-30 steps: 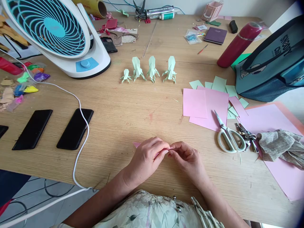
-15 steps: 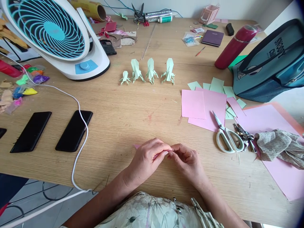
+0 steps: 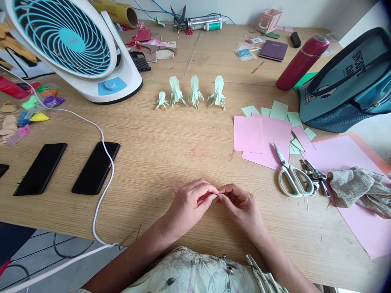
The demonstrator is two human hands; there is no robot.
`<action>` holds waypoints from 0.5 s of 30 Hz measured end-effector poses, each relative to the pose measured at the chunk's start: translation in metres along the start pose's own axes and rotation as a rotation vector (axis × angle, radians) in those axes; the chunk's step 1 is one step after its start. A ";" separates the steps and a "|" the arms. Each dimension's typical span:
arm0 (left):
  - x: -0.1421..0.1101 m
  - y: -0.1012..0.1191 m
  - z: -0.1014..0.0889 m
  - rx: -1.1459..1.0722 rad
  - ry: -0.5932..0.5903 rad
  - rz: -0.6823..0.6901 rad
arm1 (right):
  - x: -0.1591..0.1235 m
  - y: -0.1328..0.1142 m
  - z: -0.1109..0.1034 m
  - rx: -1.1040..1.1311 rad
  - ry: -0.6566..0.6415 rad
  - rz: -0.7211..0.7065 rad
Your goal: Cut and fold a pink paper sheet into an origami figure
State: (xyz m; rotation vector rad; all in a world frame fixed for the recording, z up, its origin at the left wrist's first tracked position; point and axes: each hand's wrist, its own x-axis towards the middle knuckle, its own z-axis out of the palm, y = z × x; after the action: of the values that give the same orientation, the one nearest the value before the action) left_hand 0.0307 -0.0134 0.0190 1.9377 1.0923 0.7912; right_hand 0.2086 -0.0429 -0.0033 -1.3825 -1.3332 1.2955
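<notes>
Close to the table's front edge, my left hand [image 3: 193, 199] and my right hand [image 3: 240, 205] meet fingertip to fingertip. Between them is a small piece of pink paper [image 3: 176, 189], mostly covered by the left hand; one pointed tip sticks out on its left side. Thumb and forefinger of each hand pinch the paper's right end, where a thin pink edge shows. How the paper is folded is hidden. Farther back stand several pale green folded-paper figures with legs, among them a small one [image 3: 161, 100] and a taller one [image 3: 217, 92].
Right of my hands lie white-handled scissors [image 3: 295, 179], keys [image 3: 316, 177], pink sheets [image 3: 249, 134], green paper pieces and a grey cloth [image 3: 360, 189]. A red flask [image 3: 302, 63] and a blue bag [image 3: 345, 81] stand behind. Leftward are two phones [image 3: 96, 169], a white cable and a fan [image 3: 73, 44].
Both hands stay almost in place, still pinching the pink paper, with only a slight shift of the fingertips. The whole view has moved very slightly.
</notes>
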 end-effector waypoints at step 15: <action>0.002 0.003 -0.004 0.125 -0.007 0.035 | 0.000 0.002 0.000 -0.017 0.002 -0.050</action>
State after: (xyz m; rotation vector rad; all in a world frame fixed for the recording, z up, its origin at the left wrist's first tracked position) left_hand 0.0301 -0.0117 0.0239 2.0664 1.1302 0.7500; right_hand 0.2092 -0.0436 -0.0055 -1.3528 -1.3715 1.2515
